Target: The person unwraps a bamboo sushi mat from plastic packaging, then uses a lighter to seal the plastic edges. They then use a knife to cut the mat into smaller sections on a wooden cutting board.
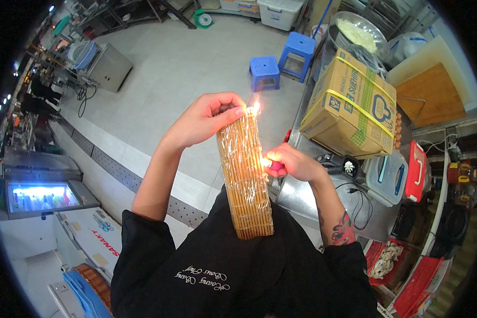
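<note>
A bamboo rolling mat [244, 175], wrapped in shiny clear plastic film, hangs lengthwise in front of my chest. My left hand [206, 119] pinches its top end between thumb and fingers. A small flame burns at the mat's top corner, beside my left fingertips. My right hand [292, 161] is closed around a pink lighter [276, 166] at the mat's right edge, with a bright flame at the lighter's tip. The lower end of the mat hangs over my black shirt.
At the right, a steel worktop [300, 194] holds a strapped cardboard box [351, 105], a plastic container [385, 175], a black cable and a metal bowl [359, 33]. Two blue stools [264, 73] stand on the floor ahead. A chest freezer [87, 234] is at the lower left.
</note>
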Demonstrator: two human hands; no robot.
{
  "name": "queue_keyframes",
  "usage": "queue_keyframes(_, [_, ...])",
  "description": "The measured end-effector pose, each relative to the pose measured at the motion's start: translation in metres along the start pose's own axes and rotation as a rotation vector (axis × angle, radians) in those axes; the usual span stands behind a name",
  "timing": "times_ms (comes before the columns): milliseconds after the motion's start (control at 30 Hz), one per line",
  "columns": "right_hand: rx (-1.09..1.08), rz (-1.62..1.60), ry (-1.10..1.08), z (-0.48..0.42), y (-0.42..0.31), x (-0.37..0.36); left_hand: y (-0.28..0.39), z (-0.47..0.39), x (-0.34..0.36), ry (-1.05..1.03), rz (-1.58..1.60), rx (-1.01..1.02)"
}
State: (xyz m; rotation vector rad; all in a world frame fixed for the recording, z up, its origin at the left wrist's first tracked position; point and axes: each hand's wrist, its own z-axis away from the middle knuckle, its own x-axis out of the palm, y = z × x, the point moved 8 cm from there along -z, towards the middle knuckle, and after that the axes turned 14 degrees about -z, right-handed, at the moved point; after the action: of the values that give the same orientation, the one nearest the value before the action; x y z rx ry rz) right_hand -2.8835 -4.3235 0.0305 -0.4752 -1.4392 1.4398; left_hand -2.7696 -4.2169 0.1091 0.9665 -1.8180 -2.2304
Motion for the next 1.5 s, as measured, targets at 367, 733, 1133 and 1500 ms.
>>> queue_keyframes(367, [0.083, 0.674, 0.841, 0.15, 0.219, -0.123, 0.095, 0.037, -0.007, 0.146, -0.383, 0.317])
queue_keyframes(733, [0.292, 0.898, 1.153, 0.19, 0.236, -0.121, 0.061, 0.046, -0.042, 0.313, -0.438, 0.302])
queue_keyframes(1133, [-0.779, 0.687, 0.402, -0.16, -0.153, 0.104, -0.022, 0.141, -0.189, 0.674, -0.607, 0.462])
queue_keyframes(1500, [-0.543, 0.061, 0.08, -0.472, -0.14, 0.185, -0.137, 0.26, -0.404, 0.875, -0.626, 0.18])
